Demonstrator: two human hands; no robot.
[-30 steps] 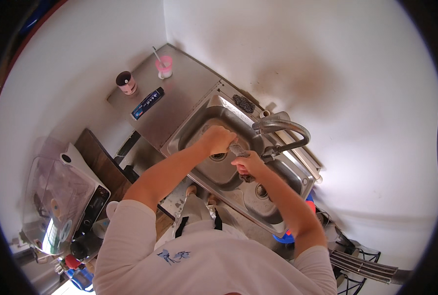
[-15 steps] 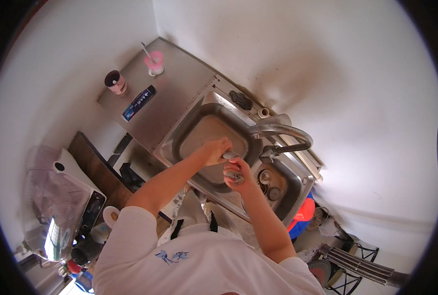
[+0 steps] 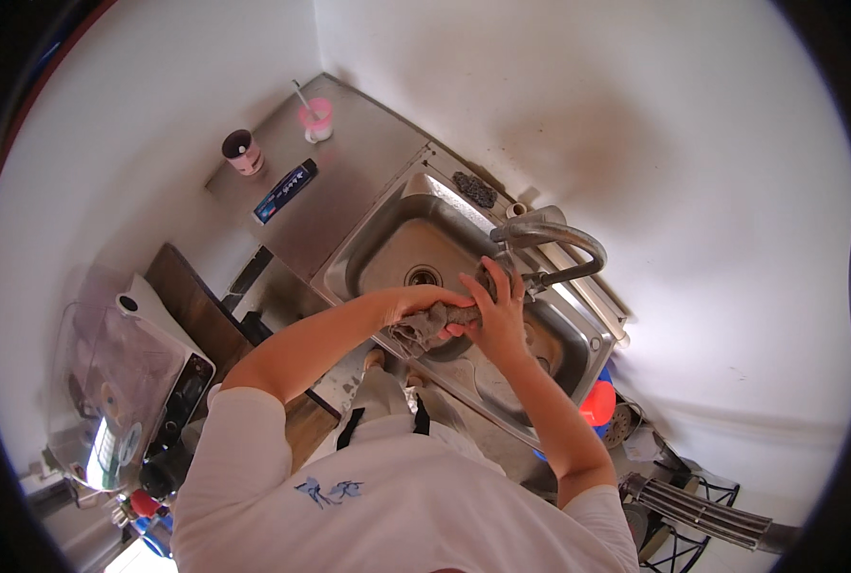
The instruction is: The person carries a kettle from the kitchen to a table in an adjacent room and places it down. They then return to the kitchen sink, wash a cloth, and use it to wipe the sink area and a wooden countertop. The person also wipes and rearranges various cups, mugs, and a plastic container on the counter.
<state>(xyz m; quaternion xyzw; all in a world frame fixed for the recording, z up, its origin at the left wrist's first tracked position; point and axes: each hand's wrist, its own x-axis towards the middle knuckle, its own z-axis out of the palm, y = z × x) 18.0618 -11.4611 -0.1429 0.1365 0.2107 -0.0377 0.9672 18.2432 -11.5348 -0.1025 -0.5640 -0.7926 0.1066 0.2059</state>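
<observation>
A grey-brown cloth (image 3: 414,336) is bunched and twisted between my two hands over the near side of the steel sink (image 3: 363,253). My left hand (image 3: 427,300) is closed round its left part, and loose folds hang out below that hand. My right hand (image 3: 498,315) grips the other end, with some fabric showing between thumb and fingers. Just beyond the right hand arches the metal faucet (image 3: 583,250). The drain (image 3: 424,277) shows in the left basin, beyond my left hand.
On the steel counter at far left stand a pink cup (image 3: 317,118) with a toothbrush and a dark-mouthed pink mug (image 3: 244,155), near a dark blue box (image 3: 285,193). A dark scouring pad (image 3: 473,189) lies behind the sink. A red plastic item (image 3: 598,403) sits right of it.
The cloth was mostly hidden in my closed hands; now it spreads out more, with folds below the left hand. My right hand has moved up and right, its fingers wrapped further over the cloth.
</observation>
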